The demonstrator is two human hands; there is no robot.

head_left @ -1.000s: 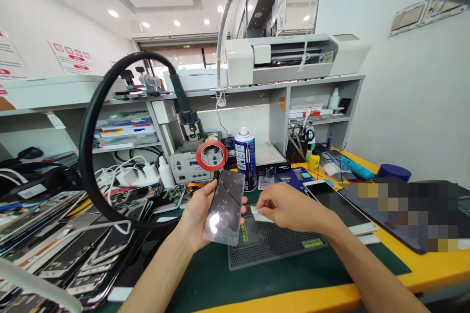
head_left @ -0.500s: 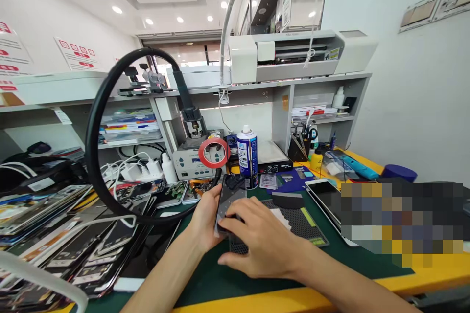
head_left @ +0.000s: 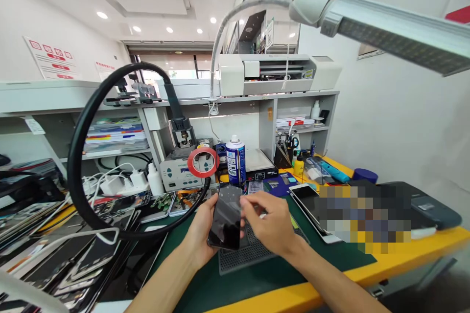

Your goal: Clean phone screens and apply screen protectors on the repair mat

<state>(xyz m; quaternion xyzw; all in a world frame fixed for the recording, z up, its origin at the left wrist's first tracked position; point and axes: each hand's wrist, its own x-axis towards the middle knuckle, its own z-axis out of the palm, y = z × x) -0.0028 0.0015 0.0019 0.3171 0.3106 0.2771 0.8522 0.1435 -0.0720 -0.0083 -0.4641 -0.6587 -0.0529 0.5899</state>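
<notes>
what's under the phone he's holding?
A dark perforated mat on the green bench cover lies below the phone, held by the left hand. The mat's part beneath is hidden.

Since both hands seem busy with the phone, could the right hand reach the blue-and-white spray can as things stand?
Probably yes: the right hand only touches the phone held by the left hand, and the spray can stands just behind with nothing between.

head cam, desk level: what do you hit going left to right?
Pile of phone screens → black hose loop → left hand holding a dark phone → right hand pinching the phone's top edge → white phone → dark blue round lid.
</notes>
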